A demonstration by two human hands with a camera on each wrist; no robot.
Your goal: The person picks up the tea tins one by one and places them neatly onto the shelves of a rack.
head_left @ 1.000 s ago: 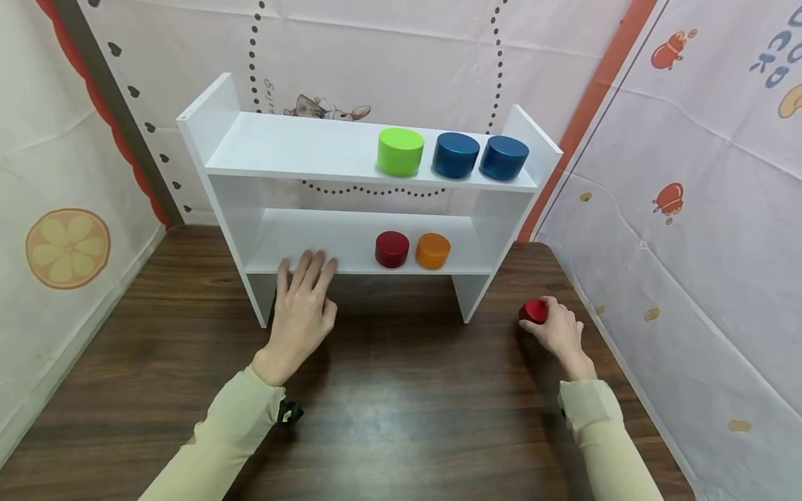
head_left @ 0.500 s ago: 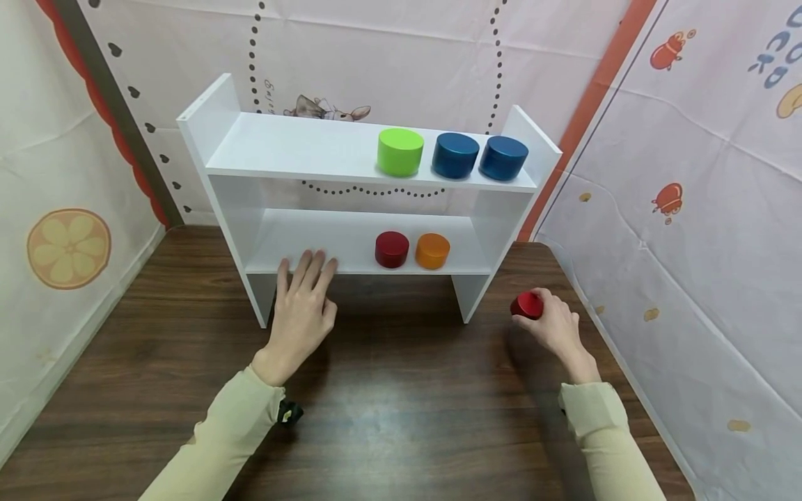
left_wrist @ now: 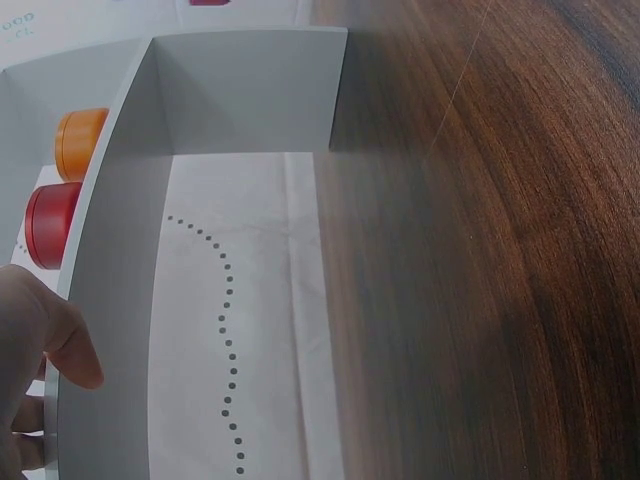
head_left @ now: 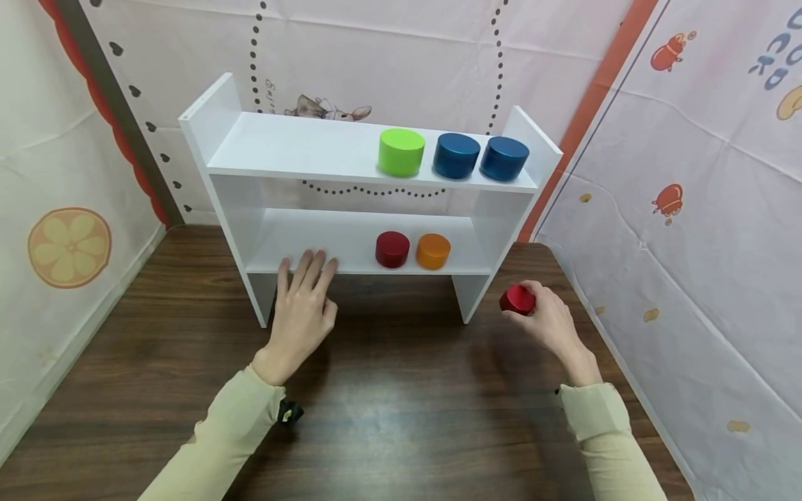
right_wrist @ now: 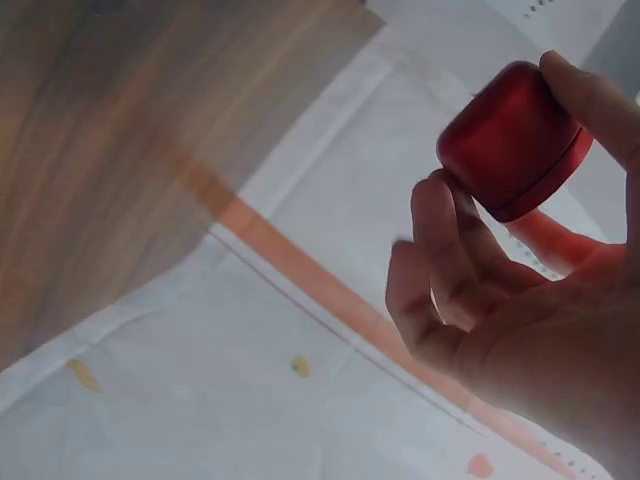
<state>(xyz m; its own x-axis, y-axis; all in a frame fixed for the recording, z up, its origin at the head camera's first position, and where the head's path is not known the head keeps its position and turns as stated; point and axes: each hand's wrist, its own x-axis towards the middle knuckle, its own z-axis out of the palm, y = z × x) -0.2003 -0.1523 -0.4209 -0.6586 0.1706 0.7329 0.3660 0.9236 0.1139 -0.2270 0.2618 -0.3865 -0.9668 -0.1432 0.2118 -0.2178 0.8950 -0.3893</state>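
Between thumb and fingers, my right hand pinches a small red cylindrical tin above the table, to the right of the white shelf unit. The right wrist view shows this red tin tilted in the grip. My left hand rests its straight fingers on the front edge of the lower shelf, near its left end. That shelf also bears another red tin and an orange tin. On the upper shelf stand a green tin and two blue tins, a left one and a right one.
The shelf unit stands at the back of a dark wooden table. Its side panels rise above the upper shelf. Printed white cloth hangs behind and at both sides. A black object is at the left cuff.
My right hand has lifted the red tin and carried it left, toward the shelf unit. The left hand has stayed on the lower shelf's edge.
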